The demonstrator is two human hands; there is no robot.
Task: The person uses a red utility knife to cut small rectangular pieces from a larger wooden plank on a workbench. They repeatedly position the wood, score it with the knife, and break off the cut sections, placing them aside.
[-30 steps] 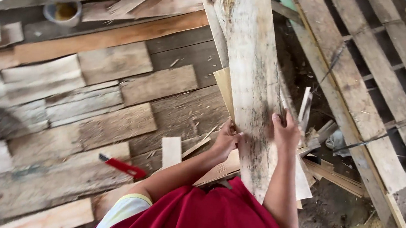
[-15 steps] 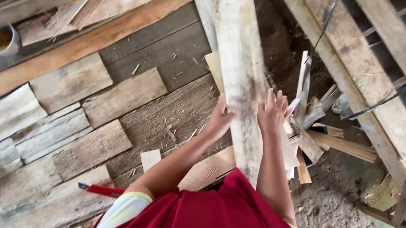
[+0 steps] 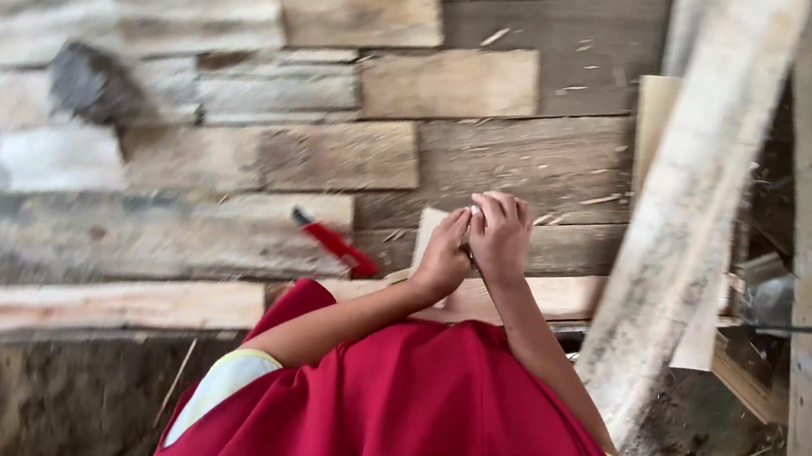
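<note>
Small pale object (image 3: pixel 474 209) between curled fingertips of left hand (image 3: pixel 443 259) and right hand (image 3: pixel 499 238).

I see a red-handled tool (image 3: pixel 334 244) lying on the weathered plank floor (image 3: pixel 334 150), near a short pale offcut (image 3: pixel 428 235). A long rough plank (image 3: pixel 695 208) leans steeply at right, over scrap wood (image 3: pixel 748 375).

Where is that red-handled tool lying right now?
In the head view, the red-handled tool lies on the weathered floor planks, just left of the person's left hand and beside the small pale board under the two hands.
</note>
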